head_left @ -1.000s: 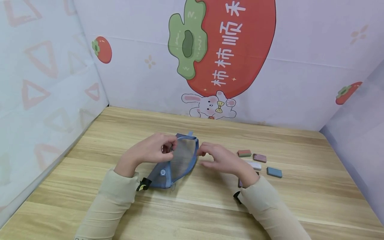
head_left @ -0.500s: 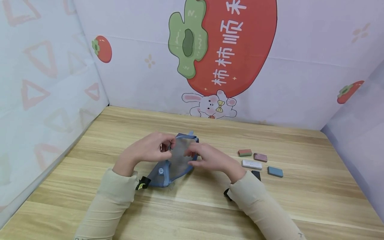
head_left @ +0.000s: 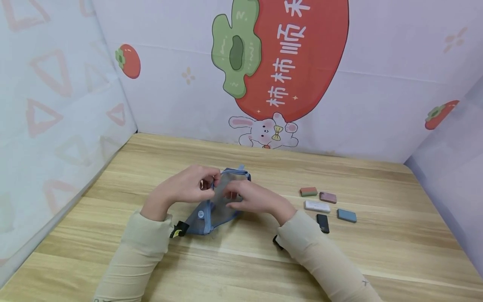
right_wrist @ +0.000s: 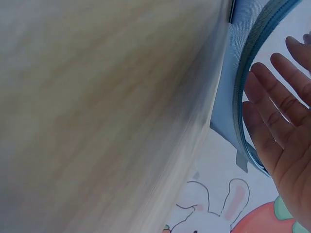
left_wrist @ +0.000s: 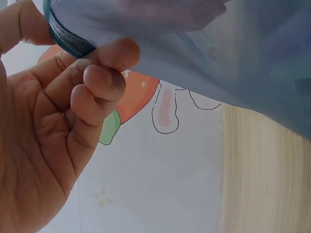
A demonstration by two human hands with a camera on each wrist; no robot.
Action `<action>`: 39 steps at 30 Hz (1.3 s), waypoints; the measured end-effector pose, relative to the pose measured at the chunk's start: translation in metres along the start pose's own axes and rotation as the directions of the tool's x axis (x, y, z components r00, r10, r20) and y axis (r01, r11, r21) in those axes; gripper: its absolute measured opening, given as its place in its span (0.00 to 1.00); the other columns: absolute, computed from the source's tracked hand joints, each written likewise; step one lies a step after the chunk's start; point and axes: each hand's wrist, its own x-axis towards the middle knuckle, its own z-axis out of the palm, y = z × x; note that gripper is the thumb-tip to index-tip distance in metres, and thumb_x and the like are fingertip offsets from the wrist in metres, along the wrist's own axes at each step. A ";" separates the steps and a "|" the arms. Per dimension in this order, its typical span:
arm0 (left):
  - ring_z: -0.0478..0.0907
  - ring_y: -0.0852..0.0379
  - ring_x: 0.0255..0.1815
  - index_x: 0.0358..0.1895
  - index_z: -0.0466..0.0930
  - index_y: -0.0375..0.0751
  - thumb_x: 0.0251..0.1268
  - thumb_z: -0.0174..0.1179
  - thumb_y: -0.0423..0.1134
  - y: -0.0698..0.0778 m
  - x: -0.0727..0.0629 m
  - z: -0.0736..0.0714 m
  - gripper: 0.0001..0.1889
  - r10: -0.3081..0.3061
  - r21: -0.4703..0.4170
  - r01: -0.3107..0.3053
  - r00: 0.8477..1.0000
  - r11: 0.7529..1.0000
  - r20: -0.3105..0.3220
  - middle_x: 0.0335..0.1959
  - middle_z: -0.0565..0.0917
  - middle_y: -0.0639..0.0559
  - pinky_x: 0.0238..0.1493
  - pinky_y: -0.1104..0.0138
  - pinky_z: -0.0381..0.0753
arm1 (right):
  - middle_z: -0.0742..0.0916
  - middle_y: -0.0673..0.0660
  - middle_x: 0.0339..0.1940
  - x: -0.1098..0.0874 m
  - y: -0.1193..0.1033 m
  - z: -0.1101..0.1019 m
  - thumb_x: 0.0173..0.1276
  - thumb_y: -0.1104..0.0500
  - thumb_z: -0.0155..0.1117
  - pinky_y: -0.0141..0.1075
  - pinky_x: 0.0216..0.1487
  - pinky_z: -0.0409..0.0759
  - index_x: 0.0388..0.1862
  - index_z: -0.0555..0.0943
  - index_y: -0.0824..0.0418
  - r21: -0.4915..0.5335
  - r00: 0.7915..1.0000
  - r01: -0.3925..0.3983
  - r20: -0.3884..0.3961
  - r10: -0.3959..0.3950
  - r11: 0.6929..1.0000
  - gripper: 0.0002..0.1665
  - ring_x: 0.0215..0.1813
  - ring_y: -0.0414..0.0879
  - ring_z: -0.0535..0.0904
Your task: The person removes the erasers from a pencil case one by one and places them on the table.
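A blue mesh zipper pouch (head_left: 196,220) lies mid-table in the head view, its zip undone and its mouth spread toward the right. My left hand (head_left: 188,186) pinches the zippered edge; the left wrist view shows thumb and fingers at the zip (left_wrist: 73,41), with the mesh stretching away to the right. Over the mouth of the pouch is my right hand (head_left: 253,198), its fingers loosely bent in the head view. Seen from the right wrist, those fingers (right_wrist: 272,94) are spread beside the curved zip edge (right_wrist: 240,82), and nothing shows in them.
Right of the pouch lie several small rectangular blocks: a red-and-green one (head_left: 308,191), a mauve one (head_left: 328,197), a white one (head_left: 317,206), a blue one (head_left: 346,215) and a black one (head_left: 323,223) close to the right sleeve. A printed cloth wall (head_left: 170,105) stands behind the table.
My right hand has moved left from the pouch's right edge to over its mouth. The white and black blocks now show from behind that arm. The left hand keeps its pinch.
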 end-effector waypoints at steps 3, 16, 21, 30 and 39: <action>0.68 0.63 0.20 0.34 0.75 0.47 0.50 0.52 0.33 -0.001 -0.001 0.000 0.08 -0.009 -0.004 0.009 1.000 1.000 -0.002 0.16 0.71 0.62 0.27 0.70 0.68 | 0.86 0.55 0.47 0.006 0.000 0.002 0.69 0.60 0.65 0.37 0.51 0.81 0.53 0.82 0.62 -0.003 1.000 -0.008 0.015 0.008 1.000 0.15 0.46 0.46 0.80; 0.68 0.65 0.20 0.35 0.76 0.40 0.52 0.54 0.34 -0.002 -0.002 -0.003 0.06 -0.008 0.006 0.008 1.000 1.000 0.006 0.16 0.72 0.62 0.26 0.71 0.67 | 0.86 0.53 0.45 0.024 -0.002 0.006 0.68 0.60 0.65 0.29 0.45 0.78 0.55 0.81 0.62 -0.015 0.997 -0.024 0.073 0.025 1.000 0.17 0.43 0.45 0.79; 0.68 0.65 0.20 0.34 0.76 0.41 0.52 0.55 0.34 -0.004 -0.001 -0.003 0.06 -0.004 0.014 0.004 1.000 1.000 0.006 0.16 0.72 0.63 0.26 0.71 0.68 | 0.85 0.53 0.39 0.030 -0.001 0.008 0.68 0.60 0.65 0.29 0.42 0.77 0.50 0.81 0.63 -0.008 0.993 -0.020 0.119 0.021 1.000 0.13 0.39 0.43 0.79; 0.67 0.66 0.18 0.32 0.74 0.47 0.52 0.54 0.35 -0.003 0.001 -0.007 0.04 0.015 0.038 -0.015 1.000 0.999 -0.002 0.15 0.70 0.64 0.26 0.71 0.67 | 0.84 0.52 0.37 0.037 0.002 0.007 0.68 0.61 0.66 0.28 0.41 0.77 0.48 0.80 0.62 0.022 0.980 -0.056 0.192 0.051 0.998 0.12 0.37 0.38 0.77; 0.68 0.66 0.19 0.33 0.75 0.42 0.50 0.54 0.33 -0.003 -0.003 -0.007 0.06 0.009 0.006 -0.008 1.000 1.000 -0.011 0.15 0.70 0.63 0.26 0.71 0.69 | 0.81 0.50 0.31 0.040 0.001 0.010 0.69 0.61 0.64 0.27 0.36 0.72 0.49 0.80 0.63 -0.012 0.972 -0.030 0.231 0.032 0.999 0.11 0.33 0.38 0.73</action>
